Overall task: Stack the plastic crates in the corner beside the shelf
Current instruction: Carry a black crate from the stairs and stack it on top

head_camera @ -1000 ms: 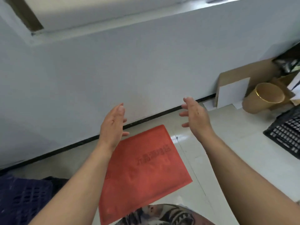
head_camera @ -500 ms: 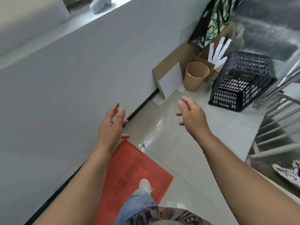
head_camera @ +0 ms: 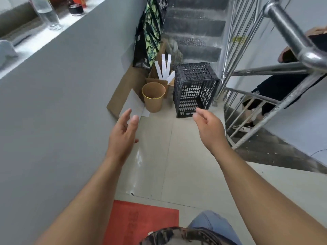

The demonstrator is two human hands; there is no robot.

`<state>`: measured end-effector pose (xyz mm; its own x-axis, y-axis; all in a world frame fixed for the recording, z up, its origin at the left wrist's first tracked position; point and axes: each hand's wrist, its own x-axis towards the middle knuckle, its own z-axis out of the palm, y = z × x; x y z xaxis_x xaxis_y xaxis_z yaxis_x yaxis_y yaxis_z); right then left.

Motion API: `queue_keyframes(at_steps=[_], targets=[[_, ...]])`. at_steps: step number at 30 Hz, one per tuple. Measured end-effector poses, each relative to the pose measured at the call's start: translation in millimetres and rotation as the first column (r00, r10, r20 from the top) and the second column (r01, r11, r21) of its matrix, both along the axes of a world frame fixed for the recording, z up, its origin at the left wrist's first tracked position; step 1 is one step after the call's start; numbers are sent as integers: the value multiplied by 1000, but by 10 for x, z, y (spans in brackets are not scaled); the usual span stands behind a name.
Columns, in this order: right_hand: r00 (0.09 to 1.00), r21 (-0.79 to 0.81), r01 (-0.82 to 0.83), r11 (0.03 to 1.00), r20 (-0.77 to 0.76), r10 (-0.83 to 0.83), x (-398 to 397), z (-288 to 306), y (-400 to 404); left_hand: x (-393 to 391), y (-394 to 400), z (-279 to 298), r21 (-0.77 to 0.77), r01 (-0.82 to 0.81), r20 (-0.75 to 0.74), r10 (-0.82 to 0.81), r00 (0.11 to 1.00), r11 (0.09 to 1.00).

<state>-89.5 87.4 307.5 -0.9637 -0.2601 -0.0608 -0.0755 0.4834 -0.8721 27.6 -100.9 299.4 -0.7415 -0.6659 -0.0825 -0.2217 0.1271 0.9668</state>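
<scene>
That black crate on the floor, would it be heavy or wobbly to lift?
The black crate is probably light, since its walls are open lattice. It looks like rigid plastic, so likely stiff, not floppy. It seems empty, so nothing should shift. The holes should give fingers grip.

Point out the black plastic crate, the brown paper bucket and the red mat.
black plastic crate (head_camera: 192,91): head view, on its front lattice wall.
brown paper bucket (head_camera: 153,103): head view, on its outer side wall.
red mat (head_camera: 141,221): head view, on its bare surface near the lettering.
</scene>
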Motion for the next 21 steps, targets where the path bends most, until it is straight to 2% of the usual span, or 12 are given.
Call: queue_keyframes(at_steps=[10, 17, 21], targets=[[991, -18, 130, 991, -38, -131, -953, 12, 530, -1320, 411, -6, -66, 187, -12, -188, 982, 980], [993, 24, 97, 995, -64, -95, -2039, 105, 935, -2429, 809, 67, -109, 193, 1, -194, 981, 975], [994, 21, 76, 997, -76, -74, -2633, 93, 1056, -2964, 942, 70, -85, 178, 2, -178, 984, 980]])
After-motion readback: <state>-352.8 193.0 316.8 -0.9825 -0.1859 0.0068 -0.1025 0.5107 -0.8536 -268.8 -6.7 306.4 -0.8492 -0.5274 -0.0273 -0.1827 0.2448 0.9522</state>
